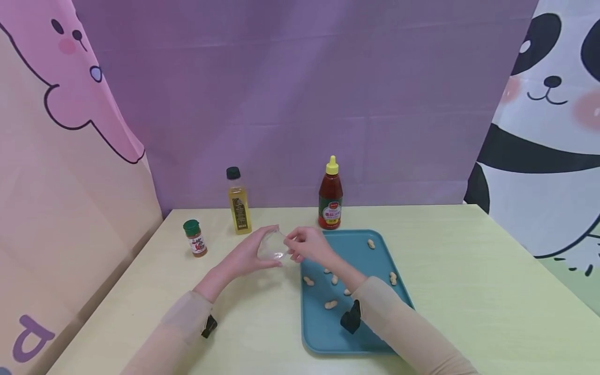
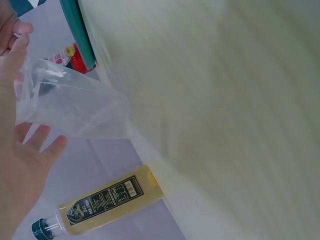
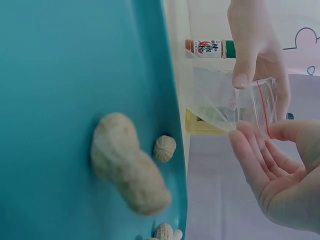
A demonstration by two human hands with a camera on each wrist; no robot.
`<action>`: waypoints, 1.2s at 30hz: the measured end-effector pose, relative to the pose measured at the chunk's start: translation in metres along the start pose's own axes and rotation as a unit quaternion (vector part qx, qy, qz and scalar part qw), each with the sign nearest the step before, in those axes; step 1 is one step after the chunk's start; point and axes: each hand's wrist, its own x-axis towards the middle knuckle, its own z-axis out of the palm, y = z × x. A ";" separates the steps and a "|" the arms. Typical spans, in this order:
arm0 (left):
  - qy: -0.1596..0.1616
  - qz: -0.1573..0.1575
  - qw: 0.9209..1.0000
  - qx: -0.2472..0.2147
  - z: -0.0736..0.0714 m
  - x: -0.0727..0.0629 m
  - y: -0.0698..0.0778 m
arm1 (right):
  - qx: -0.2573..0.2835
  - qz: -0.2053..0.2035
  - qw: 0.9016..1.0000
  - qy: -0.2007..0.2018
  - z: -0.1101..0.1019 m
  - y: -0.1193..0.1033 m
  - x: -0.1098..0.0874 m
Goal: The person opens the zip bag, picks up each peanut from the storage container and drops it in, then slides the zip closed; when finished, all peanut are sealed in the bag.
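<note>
A clear zip bag [image 1: 273,248] with a red line along its mouth is up between my two hands, over the table just left of the blue tray [image 1: 323,333]. My left hand [image 1: 248,254] holds it by the mouth, thumb on one side and fingers on the other. The right hand [image 1: 307,244] pinches the opposite edge of the mouth between thumb and fingers. In the right wrist view the bag [image 3: 212,92] hangs flat, with nothing visible inside. Several peanuts [image 1: 330,304] lie scattered on the tray, one of these peanuts [image 3: 130,162] large below the right wrist.
Behind the hands stands an oil bottle [image 1: 240,208] with a dark cap. A red sauce bottle [image 1: 330,200] with a yellow tip is at the tray's far edge. To the left is a green-capped spice jar [image 1: 196,240]. A purple cloth [image 1: 300,104] hangs along the table's back edge.
</note>
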 end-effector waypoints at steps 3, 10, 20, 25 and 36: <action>-0.004 0.003 1.000 0.007 0.001 -0.001 -0.003 | -0.004 0.000 1.000 -0.008 0.001 0.002 0.000; -0.005 0.016 1.000 -0.007 0.006 -0.001 -0.005 | -0.019 -0.005 1.000 -0.016 -0.004 0.002 -0.001; -0.013 0.032 0.999 -0.002 0.009 -0.001 -0.002 | -0.038 -0.045 0.997 -0.045 -0.022 0.015 -0.009; -0.017 0.028 0.999 -0.005 0.009 -0.002 -0.002 | -0.068 -0.059 0.996 -0.024 -0.040 0.021 -0.015; -0.024 -0.006 0.999 -0.029 0.009 -0.003 0.001 | -0.119 -0.053 0.991 0.013 -0.092 0.038 -0.026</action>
